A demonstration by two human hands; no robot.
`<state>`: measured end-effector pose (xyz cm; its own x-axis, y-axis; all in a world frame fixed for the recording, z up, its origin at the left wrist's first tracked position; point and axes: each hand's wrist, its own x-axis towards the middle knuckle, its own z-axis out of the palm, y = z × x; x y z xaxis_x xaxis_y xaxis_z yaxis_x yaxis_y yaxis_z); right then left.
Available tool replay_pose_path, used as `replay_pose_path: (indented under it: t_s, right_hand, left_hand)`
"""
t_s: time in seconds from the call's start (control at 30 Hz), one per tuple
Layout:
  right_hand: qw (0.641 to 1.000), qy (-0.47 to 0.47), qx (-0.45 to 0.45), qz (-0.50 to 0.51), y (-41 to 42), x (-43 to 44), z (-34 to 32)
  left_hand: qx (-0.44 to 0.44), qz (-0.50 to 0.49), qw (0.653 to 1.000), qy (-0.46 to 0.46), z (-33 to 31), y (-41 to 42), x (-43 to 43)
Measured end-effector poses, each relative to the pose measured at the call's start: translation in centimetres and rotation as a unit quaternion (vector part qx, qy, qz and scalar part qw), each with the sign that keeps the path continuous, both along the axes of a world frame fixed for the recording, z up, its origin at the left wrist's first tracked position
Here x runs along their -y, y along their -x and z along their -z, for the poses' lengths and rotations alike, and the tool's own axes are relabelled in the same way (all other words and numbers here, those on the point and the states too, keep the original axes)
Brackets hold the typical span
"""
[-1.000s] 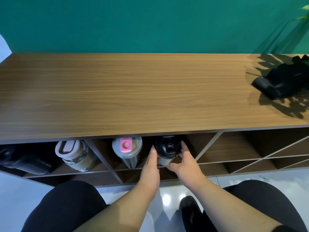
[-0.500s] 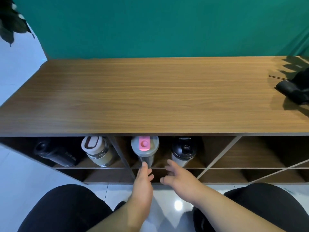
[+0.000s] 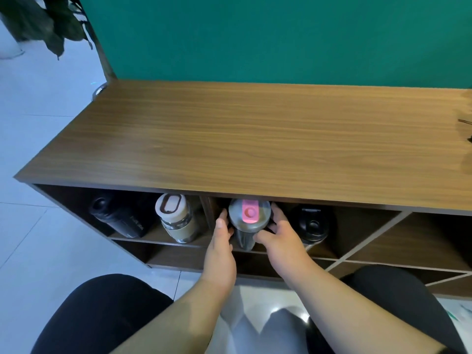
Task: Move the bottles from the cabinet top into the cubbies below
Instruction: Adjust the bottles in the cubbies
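A grey bottle with a pink lid tab (image 3: 248, 215) stands in the middle upper cubby of the wooden cabinet (image 3: 255, 149). My left hand (image 3: 221, 241) presses its left side and my right hand (image 3: 281, 233) wraps its right side, so both hands grip it. To its right in the same cubby stands a black-lidded bottle (image 3: 312, 226). In the left cubby a cream-lidded glass bottle (image 3: 176, 218) stands beside a black bottle (image 3: 117, 218) lying tilted. No bottle is on the cabinet top.
A green wall rises behind the cabinet. A dark potted plant (image 3: 43, 24) stands on the floor at the far left. Slanted dividers form further cubbies (image 3: 408, 241) on the right. My knees in black trousers (image 3: 102, 315) are close to the cabinet front.
My hands left the black-lidded bottle, drew back, then moved left and closed on the pink-lidded bottle. My view has swung to the left.
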<state>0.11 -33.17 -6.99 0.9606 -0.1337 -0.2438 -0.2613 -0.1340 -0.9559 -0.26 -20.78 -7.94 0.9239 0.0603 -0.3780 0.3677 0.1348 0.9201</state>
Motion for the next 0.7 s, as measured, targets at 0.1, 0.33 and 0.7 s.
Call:
replay_pose_path:
  t_s: [0.1,0.33,0.7]
  right_hand:
    - [1.0,0.0,-0.003,-0.005,0.2,0.0,-0.2]
    - [0.997,-0.016,-0.073,0.024,1.2,-0.2,-0.6]
    - [0.97,-0.035,-0.137,-0.196,1.3,-8.8,-2.2]
  left_hand:
    - [0.006,0.013,1.0,-0.012,0.1,0.1,-0.1]
    - [-0.017,-0.001,1.0,-0.007,-1.3,0.7,-0.7]
    - [-0.031,-0.034,0.993,-0.107,-5.4,-1.5,-14.2]
